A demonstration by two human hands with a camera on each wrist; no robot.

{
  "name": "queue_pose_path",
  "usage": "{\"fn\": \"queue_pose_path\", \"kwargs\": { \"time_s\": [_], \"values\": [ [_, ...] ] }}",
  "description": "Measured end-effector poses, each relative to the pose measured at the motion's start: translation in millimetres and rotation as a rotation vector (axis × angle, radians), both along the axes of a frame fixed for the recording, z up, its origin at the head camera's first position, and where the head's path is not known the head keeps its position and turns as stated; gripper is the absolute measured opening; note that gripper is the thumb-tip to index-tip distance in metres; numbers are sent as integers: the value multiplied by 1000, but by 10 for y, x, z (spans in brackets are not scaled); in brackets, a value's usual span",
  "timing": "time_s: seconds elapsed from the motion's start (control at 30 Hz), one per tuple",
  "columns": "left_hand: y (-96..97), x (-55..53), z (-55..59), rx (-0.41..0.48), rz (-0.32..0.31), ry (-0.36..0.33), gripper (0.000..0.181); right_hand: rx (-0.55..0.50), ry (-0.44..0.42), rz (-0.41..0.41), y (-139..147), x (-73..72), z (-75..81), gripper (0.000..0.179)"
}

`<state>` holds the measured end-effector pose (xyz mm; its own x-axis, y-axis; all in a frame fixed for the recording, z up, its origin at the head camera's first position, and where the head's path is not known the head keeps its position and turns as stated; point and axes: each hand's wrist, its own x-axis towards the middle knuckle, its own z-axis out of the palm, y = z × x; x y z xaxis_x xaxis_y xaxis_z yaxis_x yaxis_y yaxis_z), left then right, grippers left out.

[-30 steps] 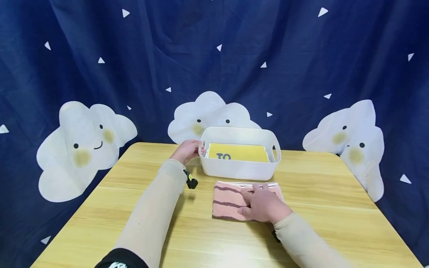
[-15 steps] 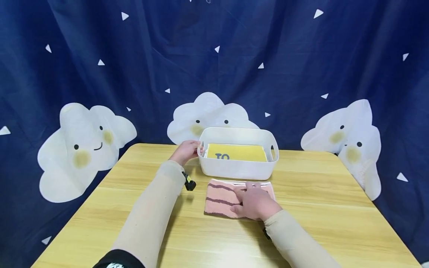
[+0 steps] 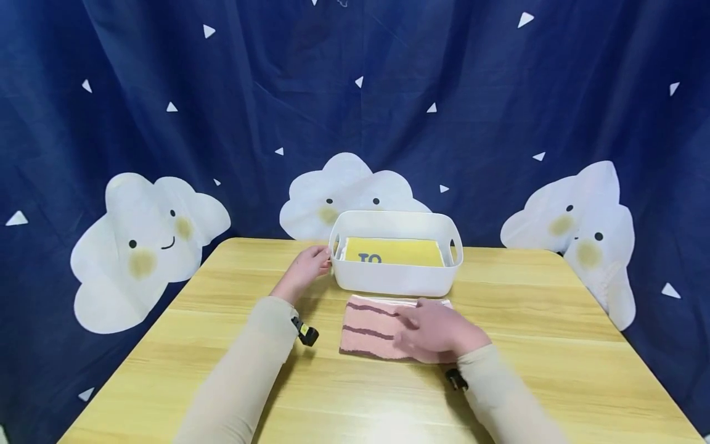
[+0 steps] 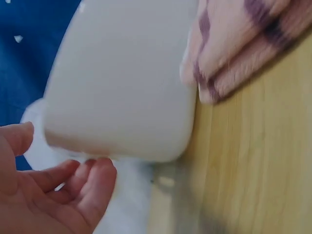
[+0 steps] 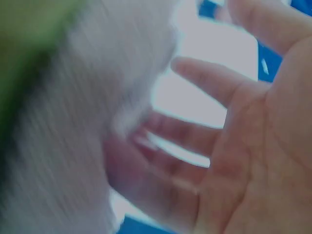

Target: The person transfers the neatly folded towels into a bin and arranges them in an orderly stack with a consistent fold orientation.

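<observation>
A white plastic basket (image 3: 394, 280) with handle holes stands at the table's middle back. Inside lies a yellow folded cloth (image 3: 416, 251) with dark lettering, partly hidden by the front wall. My left hand (image 3: 304, 270) is at the basket's left end, fingers loosely bent and thumb apart, gripping nothing; the left wrist view has its fingertips close against the basket wall (image 4: 117, 78). In front of the basket lies a folded pink towel (image 3: 363, 336) with brown wavy stripes. Over its right part is my right hand (image 3: 438, 330), fingers spread and relaxed near the blurred towel (image 5: 58, 122).
The wooden table (image 3: 554, 370) extends to both sides of the basket and towel. Behind it hangs a dark blue curtain (image 3: 471, 123) with white clouds and triangles. A small black device (image 3: 306, 333) sits at the left wrist, another (image 3: 457, 379) at the right.
My left hand has come off the basket's left handle and drawn slightly back. The towel slid a little left under my right hand, which has since shifted slightly right.
</observation>
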<state>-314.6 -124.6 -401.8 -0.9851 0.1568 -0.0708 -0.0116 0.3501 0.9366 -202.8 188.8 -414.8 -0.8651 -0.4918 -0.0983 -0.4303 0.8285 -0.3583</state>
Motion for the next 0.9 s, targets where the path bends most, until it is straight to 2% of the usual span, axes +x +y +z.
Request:
{"fn": "queue_pose_path", "kwargs": {
  "time_s": [0.1,0.23,0.33,0.43,0.53,0.7,0.9],
  "values": [
    [41,153,21,-37,1,47,52,-178,-107,10,253,-68,130,51],
    [90,325,40,-96,-13,95,51,-281,-77,-54,537,-103,275,37],
    [92,424,42,-157,-18,110,50,-280,-23,-113,679,-122,342,28],
    [82,497,62,-222,-22,105,46,-281,-29,-169,777,-126,382,25],
    [77,549,98,-285,-57,103,42,-275,-55,-230,845,-131,385,25],
    [81,585,98,-353,-150,80,38,-279,-156,-306,911,-147,285,26],
    [80,617,-42,-407,-226,19,38,-244,-206,-303,884,-195,135,22]
  ]
}}
